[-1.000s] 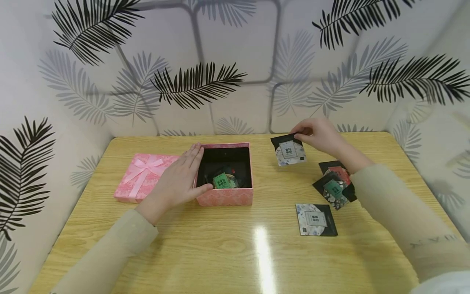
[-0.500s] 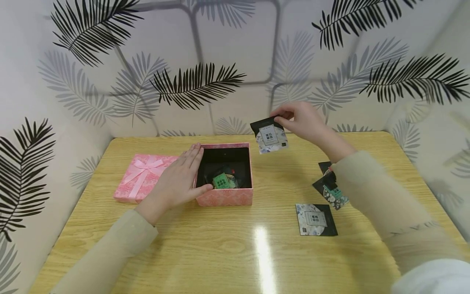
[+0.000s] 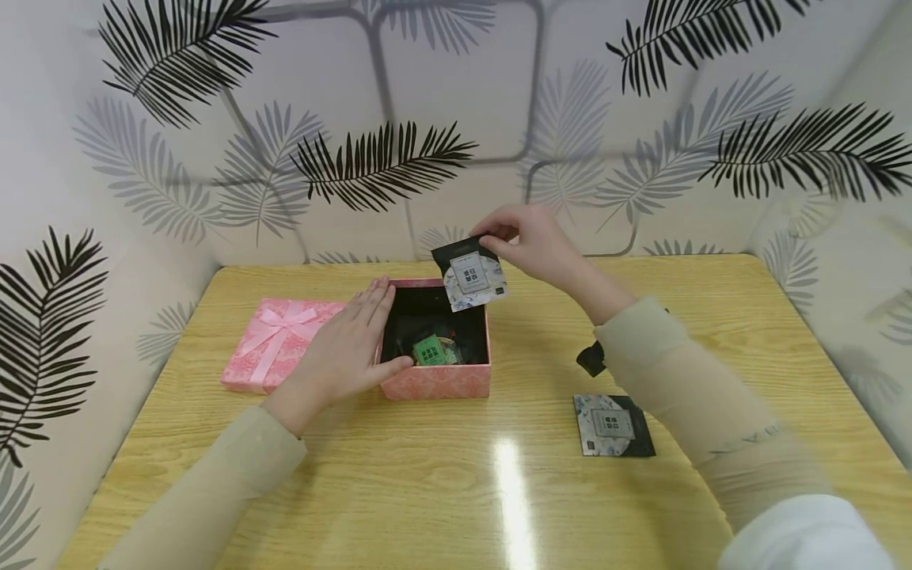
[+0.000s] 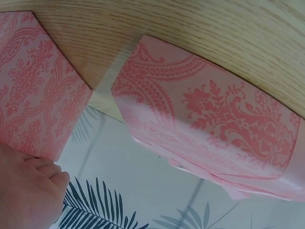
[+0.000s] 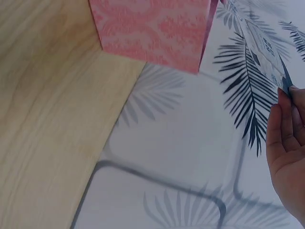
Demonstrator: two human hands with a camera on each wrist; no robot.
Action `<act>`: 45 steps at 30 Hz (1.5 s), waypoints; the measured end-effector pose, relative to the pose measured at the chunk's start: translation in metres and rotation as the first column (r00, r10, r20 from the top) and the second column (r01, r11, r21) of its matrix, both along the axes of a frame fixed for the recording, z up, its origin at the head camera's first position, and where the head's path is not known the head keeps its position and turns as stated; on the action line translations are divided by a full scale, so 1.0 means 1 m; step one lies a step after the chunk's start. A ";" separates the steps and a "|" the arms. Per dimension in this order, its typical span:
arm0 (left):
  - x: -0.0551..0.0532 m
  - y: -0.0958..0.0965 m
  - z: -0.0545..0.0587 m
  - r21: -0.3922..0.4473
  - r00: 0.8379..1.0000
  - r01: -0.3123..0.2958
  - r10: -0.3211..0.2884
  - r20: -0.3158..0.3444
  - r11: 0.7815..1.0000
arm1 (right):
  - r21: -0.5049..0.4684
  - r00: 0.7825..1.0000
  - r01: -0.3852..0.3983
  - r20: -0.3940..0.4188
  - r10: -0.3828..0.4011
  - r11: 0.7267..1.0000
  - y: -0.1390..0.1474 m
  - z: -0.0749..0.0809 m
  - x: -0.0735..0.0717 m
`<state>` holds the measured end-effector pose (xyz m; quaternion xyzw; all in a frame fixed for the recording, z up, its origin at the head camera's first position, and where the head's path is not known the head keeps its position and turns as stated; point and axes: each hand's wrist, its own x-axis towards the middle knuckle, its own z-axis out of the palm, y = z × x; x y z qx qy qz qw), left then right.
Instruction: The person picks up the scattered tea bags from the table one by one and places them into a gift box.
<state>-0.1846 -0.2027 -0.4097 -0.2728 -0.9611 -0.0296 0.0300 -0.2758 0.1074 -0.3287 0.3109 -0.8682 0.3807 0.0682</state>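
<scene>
My right hand point(image 3: 534, 245) pinches a black-topped sachet point(image 3: 472, 277) with a pale floral print by its upper edge. The sachet hangs above the right rear part of an open pink box point(image 3: 436, 383); in the right wrist view the same sachet point(image 5: 267, 52) appears almost edge-on. My left hand point(image 3: 349, 344) lies along the box's left side with fingers straight, its thumb at the front corner. Inside the box's black interior is a sachet with a green label point(image 3: 430, 351).
A pink lid point(image 3: 260, 340) with a ribbon bow lies left of the box. Another pale floral sachet point(image 3: 606, 425) lies flat at the right. The black corner of a further sachet point(image 3: 591, 359) pokes out from under my right sleeve point(image 3: 684, 388). A patterned wall stands behind the table.
My right hand has carried the pinched sachet leftward, from the right of the box to above it. My right sleeve now covers most of the right-hand pile. My left hand stays put.
</scene>
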 end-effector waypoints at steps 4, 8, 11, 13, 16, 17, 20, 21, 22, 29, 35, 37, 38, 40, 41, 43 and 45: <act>0.000 0.000 0.000 0.011 1.000 0.002 -0.002 -0.003 1.000 | -0.026 0.998 -0.053 0.016 0.053 0.998 -0.014 -0.011 0.002; 0.001 0.000 0.000 0.016 1.000 0.005 -0.004 -0.008 1.000 | -0.037 0.994 -0.090 0.059 0.092 0.995 -0.024 -0.022 0.006; 0.001 0.000 -0.001 0.017 1.000 0.001 -0.001 -0.007 1.000 | -0.020 0.991 -0.105 0.085 0.107 0.994 -0.030 -0.029 0.011; 0.001 0.001 -0.002 0.020 1.000 -0.002 0.002 -0.007 1.000 | 0.000 0.988 -0.120 0.094 0.119 0.993 -0.033 -0.035 0.013; 0.002 0.000 -0.002 0.020 1.000 -0.002 0.002 -0.005 1.000 | 0.032 0.983 -0.150 0.107 0.146 0.988 -0.038 -0.042 0.015; 0.002 0.000 -0.002 0.017 1.000 0.000 0.000 -0.007 1.000 | 0.043 0.982 -0.160 0.112 0.154 0.986 -0.039 -0.044 0.015; 0.002 0.000 -0.002 0.016 1.000 0.005 -0.005 -0.011 1.000 | 0.074 0.978 -0.175 0.126 0.165 0.982 -0.042 -0.051 0.017; 0.002 0.000 -0.002 0.016 1.000 0.004 -0.004 -0.011 1.000 | 0.084 0.978 -0.177 0.128 0.166 0.981 -0.043 -0.053 0.018; 0.002 0.000 -0.001 0.016 1.000 0.002 -0.002 -0.010 1.000 | 0.093 0.977 -0.181 0.132 0.168 0.979 -0.045 -0.056 0.018; 0.002 0.000 -0.001 0.027 1.000 -0.009 0.009 0.006 1.000 | 0.157 0.976 -0.180 0.149 0.157 0.971 -0.053 -0.068 0.023; 0.002 0.000 -0.001 0.028 1.000 -0.004 0.004 0.003 1.000 | 0.214 0.983 -0.179 0.076 0.167 0.960 -0.056 -0.070 0.025; 0.002 0.000 -0.001 0.029 1.000 -0.003 0.003 0.002 1.000 | 0.232 0.984 -0.179 0.046 0.174 0.956 -0.056 -0.071 0.026; 0.002 0.000 -0.001 0.031 1.000 -0.002 0.002 0.001 1.000 | 0.236 0.984 -0.179 0.037 0.176 0.955 -0.056 -0.071 0.026; 0.002 0.000 -0.001 0.026 1.000 -0.002 0.002 -0.002 1.000 | 0.235 0.983 -0.181 0.037 0.177 0.955 -0.056 -0.071 0.026; 0.002 0.000 -0.001 0.028 1.000 -0.001 0.001 -0.003 1.000 | 0.235 0.983 -0.182 0.040 0.177 0.955 -0.056 -0.070 0.025; 0.002 0.000 -0.001 0.021 1.000 -0.001 0.001 -0.003 1.000 | 0.236 0.983 -0.182 0.049 0.175 0.955 -0.055 -0.070 0.025; 0.001 0.000 -0.001 0.021 1.000 0.001 -0.001 -0.004 1.000 | 0.234 0.983 -0.184 0.061 0.175 0.955 -0.054 -0.070 0.024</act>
